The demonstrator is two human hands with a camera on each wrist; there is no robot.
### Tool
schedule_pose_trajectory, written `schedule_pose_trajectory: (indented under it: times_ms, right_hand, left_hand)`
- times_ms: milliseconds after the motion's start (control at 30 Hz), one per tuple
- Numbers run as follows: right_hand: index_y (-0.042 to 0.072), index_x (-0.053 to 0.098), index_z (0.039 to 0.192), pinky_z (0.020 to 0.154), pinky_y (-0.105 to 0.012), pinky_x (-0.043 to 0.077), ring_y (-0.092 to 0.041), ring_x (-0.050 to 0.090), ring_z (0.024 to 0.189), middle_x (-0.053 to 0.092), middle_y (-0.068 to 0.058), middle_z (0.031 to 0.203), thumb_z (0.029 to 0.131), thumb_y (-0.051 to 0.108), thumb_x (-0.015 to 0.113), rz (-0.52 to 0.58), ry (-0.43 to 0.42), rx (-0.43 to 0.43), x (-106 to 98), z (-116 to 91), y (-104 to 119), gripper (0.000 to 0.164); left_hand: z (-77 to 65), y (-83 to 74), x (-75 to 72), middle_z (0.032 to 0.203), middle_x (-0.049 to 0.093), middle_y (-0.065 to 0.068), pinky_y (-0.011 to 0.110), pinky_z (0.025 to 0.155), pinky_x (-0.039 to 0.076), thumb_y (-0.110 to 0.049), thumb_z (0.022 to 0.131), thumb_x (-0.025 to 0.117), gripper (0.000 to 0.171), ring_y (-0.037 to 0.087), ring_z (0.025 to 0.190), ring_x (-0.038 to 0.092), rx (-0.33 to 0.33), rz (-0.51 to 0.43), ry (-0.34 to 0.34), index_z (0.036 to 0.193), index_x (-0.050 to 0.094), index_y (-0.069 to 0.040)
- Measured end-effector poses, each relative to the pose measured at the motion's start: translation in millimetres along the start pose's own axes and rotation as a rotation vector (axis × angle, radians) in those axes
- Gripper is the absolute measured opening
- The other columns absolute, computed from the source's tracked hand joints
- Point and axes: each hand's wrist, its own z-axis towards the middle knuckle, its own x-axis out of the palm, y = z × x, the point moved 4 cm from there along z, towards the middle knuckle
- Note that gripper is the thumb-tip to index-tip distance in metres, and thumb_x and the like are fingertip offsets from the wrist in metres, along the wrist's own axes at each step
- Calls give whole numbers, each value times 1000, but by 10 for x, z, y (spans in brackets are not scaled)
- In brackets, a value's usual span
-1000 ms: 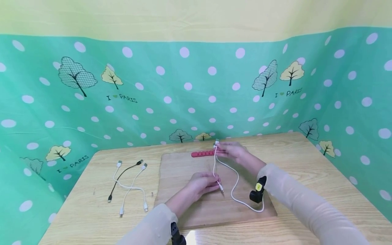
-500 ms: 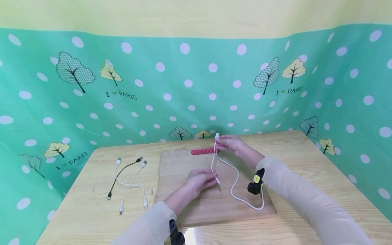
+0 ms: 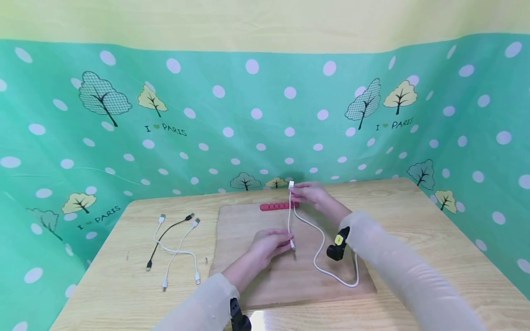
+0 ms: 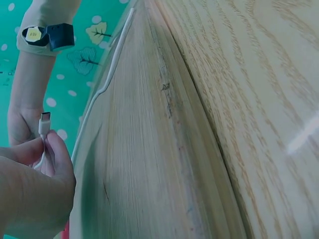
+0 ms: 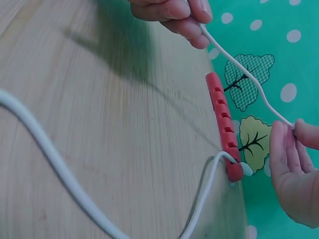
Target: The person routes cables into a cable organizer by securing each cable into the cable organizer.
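Observation:
A short white USB cable (image 3: 289, 214) is stretched between the two hands above a wooden board. Near its lower end, my left hand (image 3: 269, 245) pinches it between thumb and fingers, and the small plug (image 4: 44, 123) sticks out past the fingertips. At the other end my right hand (image 3: 311, 193) pinches it just by the USB-A plug (image 3: 291, 184), which points up. Behind the hands, a red cable holder (image 5: 222, 117) with several slots lies at the board's far edge. One longer white cable (image 5: 201, 196) sits in its end slot.
The longer cable (image 3: 322, 239) curves over the wooden board (image 3: 236, 220) toward the right forearm. On the table left of the board lie two white USB cables (image 3: 194, 257), crossing, and a black one (image 3: 164, 232). A patterned green cloth (image 3: 256, 138) hangs behind the table.
My right hand has lifted slightly away from the red holder, uncovering its right end. The left hand has risen a little, and the short cable now hangs straighter between both hands.

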Motion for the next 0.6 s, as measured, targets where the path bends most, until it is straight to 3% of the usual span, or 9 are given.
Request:
schedule_pose_trajectory:
  times_ms: [300, 600]
  right_hand:
    - [-6, 47, 137, 80, -18, 61, -12, 71, 85, 53, -28, 139, 93, 2, 62, 7, -10, 14, 19, 50, -17, 48]
    - [-6, 48, 137, 82, -19, 61, -17, 73, 92, 57, -26, 135, 93, 2, 63, -2, -7, 31, -26, 48, -54, 48]
  left_hand:
    - [13, -2, 50, 96, 74, 14, 27, 85, 62, 3, 86, 69, 29, 10, 82, 71, 35, 13, 30, 114, 64, 11]
    - [27, 12, 71, 100, 74, 18, 33, 88, 62, 3, 87, 67, 33, 12, 81, 70, 44, 85, 39, 118, 61, 13]
